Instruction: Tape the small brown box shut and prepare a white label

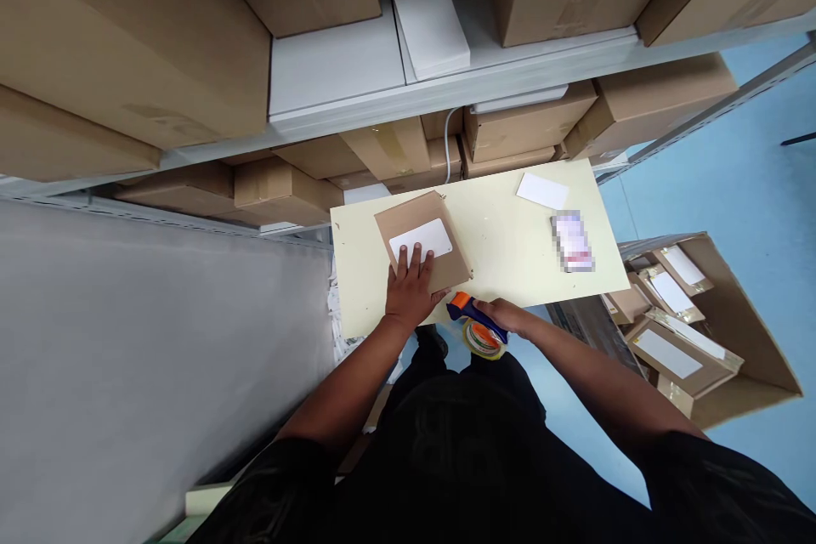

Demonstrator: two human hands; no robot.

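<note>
A small brown cardboard box with a white label on its top lies on the left half of the pale table. My left hand rests flat on the box, fingers spread, their tips over the label's lower edge. At the table's front edge, my right hand is wrapped round the handle of a blue and orange tape dispenser. Its roll of tape hangs below the handle, just off the table edge. The dispenser is to the right of the box, apart from it.
A white paper stack and a blurred-out phone-like item lie at the table's right. Behind stands a shelf of cardboard boxes. A large open carton holding several labelled parcels stands at the right. A grey wall bounds the left.
</note>
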